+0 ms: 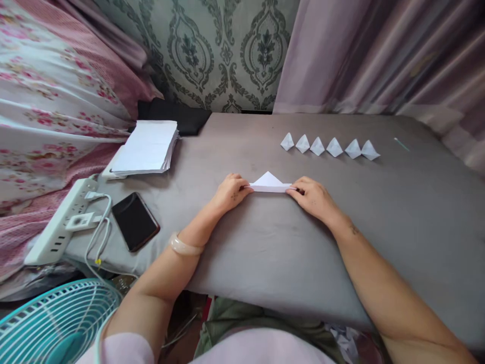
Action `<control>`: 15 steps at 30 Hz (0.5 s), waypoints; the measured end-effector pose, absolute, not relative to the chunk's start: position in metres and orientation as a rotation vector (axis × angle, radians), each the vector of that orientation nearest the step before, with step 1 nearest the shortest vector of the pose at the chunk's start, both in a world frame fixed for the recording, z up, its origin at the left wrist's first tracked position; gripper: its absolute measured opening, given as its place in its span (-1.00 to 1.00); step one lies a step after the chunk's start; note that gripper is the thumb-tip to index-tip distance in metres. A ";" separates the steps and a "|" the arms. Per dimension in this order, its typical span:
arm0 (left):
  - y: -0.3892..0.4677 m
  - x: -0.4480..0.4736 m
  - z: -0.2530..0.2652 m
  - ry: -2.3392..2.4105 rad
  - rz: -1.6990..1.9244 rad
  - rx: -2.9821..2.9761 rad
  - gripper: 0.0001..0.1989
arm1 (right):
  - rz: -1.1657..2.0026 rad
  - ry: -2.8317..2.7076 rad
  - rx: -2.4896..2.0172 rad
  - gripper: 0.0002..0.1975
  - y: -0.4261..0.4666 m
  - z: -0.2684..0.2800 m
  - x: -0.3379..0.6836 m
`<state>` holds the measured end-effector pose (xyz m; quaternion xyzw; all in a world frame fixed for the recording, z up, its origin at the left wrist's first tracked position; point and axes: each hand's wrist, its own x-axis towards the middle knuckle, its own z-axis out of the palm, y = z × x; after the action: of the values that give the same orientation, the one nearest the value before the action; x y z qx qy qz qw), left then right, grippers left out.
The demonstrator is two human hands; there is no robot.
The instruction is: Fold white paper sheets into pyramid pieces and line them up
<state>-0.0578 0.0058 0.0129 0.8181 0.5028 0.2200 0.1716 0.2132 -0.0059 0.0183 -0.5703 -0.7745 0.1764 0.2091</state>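
Note:
A folded sheet of white paper (pixel 269 185) is stretched between my two hands, low over the grey tabletop. Its middle rises to a triangular peak, and a straight band runs along the near edge. My left hand (pixel 232 193) pinches the band's left end between thumb and fingers. At the other end, my right hand (pixel 311 196) has the same kind of pinch. Beyond my right hand, several small folded paper boats (pixel 334 147) stand in a row.
At the back left lies a stack of white paper (pixel 146 146), near a black cloth (pixel 189 116). Closer to me are a phone (pixel 135 221) and a white power strip (pixel 62 222) with cables. A teal fan (pixel 60 323) stands at the lower left. A thin stick (pixel 401 144) lies far right.

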 end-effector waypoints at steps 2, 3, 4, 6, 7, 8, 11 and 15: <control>0.008 -0.057 0.012 1.513 0.668 2.152 -0.79 | 0.594 -2.039 -1.656 -0.77 -0.002 0.018 0.213; 0.009 -0.057 0.012 1.545 0.678 2.083 -0.79 | 0.635 -2.000 -1.673 -0.77 0.000 0.018 0.213; 0.010 -0.057 0.012 1.569 0.681 2.029 -0.78 | 0.667 -1.974 -1.683 -0.77 0.001 0.019 0.213; 0.011 -0.058 0.012 1.584 0.671 1.976 -0.76 | 0.701 -1.950 -1.693 -0.76 0.003 0.021 0.213; 0.011 -0.058 0.013 1.582 0.668 1.967 -0.76 | 0.708 -1.948 -1.693 -0.75 0.004 0.022 0.214; 0.011 -0.059 0.013 1.574 0.663 1.966 -0.76 | 0.716 -1.951 -1.691 -0.75 0.005 0.023 0.214; 0.011 -0.060 0.015 1.545 0.670 1.977 -0.76 | 0.747 -1.967 -1.690 -0.72 0.007 0.025 0.215; 0.011 -0.060 0.016 1.572 0.677 1.942 -0.77 | 0.771 -1.963 -1.732 -0.71 0.011 0.024 0.217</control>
<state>-0.0602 0.0110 0.0159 0.7217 0.5843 0.2517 0.2727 0.2174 0.0111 0.0237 -0.6211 -0.7040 0.2767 0.2049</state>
